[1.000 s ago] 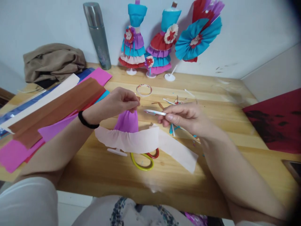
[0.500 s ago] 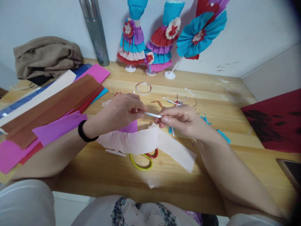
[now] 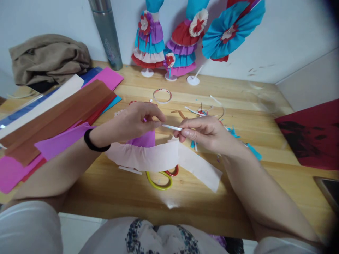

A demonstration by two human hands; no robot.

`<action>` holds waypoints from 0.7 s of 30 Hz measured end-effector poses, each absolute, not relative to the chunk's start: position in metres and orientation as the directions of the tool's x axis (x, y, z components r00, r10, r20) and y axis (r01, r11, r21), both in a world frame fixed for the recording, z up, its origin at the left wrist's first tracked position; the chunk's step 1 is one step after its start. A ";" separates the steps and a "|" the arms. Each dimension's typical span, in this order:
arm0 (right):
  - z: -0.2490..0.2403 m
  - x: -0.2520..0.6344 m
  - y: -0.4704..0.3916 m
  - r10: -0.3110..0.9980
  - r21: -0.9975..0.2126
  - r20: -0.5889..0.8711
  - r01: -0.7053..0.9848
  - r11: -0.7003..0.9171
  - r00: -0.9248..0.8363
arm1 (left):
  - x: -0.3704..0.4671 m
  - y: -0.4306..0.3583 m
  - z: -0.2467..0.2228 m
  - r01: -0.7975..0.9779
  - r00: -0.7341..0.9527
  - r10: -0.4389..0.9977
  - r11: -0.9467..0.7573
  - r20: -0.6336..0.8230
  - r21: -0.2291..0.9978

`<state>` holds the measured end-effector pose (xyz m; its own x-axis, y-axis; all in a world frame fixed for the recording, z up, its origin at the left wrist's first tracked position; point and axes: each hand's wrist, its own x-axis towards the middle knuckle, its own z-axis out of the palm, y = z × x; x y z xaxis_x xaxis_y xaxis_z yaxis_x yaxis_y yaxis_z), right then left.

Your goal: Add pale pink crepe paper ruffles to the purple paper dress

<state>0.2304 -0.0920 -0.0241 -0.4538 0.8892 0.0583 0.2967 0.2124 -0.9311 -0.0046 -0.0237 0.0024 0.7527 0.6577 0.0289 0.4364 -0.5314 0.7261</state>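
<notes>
My right hand (image 3: 203, 133) pinches a narrow white strip (image 3: 171, 127) between thumb and fingers; its free end points left. Close to that end, my left hand (image 3: 139, 118) has its thumb and forefinger parted, with nothing visible between them. Under both hands lies a pale pink paper strip (image 3: 148, 157), gathered along its left part, and a second flat piece (image 3: 200, 165) angles off to the right. Purple paper (image 3: 144, 139) shows behind it, partly covered by my left hand. Scissors with yellow and red handles (image 3: 160, 184) stick out from beneath the pale paper.
Coloured paper sheets (image 3: 60, 109) are stacked at left, near a brown cloth (image 3: 50, 58) and a bottle (image 3: 108, 42). Dolls' ruffled paper dresses (image 3: 149, 46) stand on white bases at the back. A thin ring (image 3: 162, 96) and blue scraps (image 3: 253, 151) lie on the table.
My left thumb and forefinger have come apart and off the strip's left end. My right hand keeps its pinch. The view has shifted slightly.
</notes>
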 end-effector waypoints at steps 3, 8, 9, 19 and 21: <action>-0.023 0.230 -0.093 0.882 -0.930 0.056 0.296 0.216 -0.468 | -0.007 -0.018 0.002 0.352 0.819 0.565 -0.359 -0.099 0.864; -0.022 0.228 -0.094 0.864 -0.935 0.106 0.247 0.255 -0.492 | -0.007 -0.015 0.003 0.370 0.822 0.520 -0.174 -0.234 0.913; -0.022 0.227 -0.094 0.863 -0.936 0.117 0.236 0.261 -0.491 | -0.006 -0.014 0.002 0.368 0.818 0.522 -0.154 -0.241 0.917; -0.020 0.226 -0.096 0.891 -0.938 0.113 0.249 0.242 -0.440 | -0.009 -0.016 0.001 0.286 0.847 0.490 -0.091 -0.207 0.954; -0.021 0.227 -0.095 0.883 -0.940 0.114 0.238 0.244 -0.455 | -0.010 -0.016 0.000 0.277 0.846 0.491 -0.073 -0.207 0.958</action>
<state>0.2265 -0.0950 -0.0210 -0.4549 0.8832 0.1137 0.2384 0.2438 -0.9401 -0.0097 -0.0158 0.0000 0.8465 0.4905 -0.2071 0.2769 -0.0733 0.9581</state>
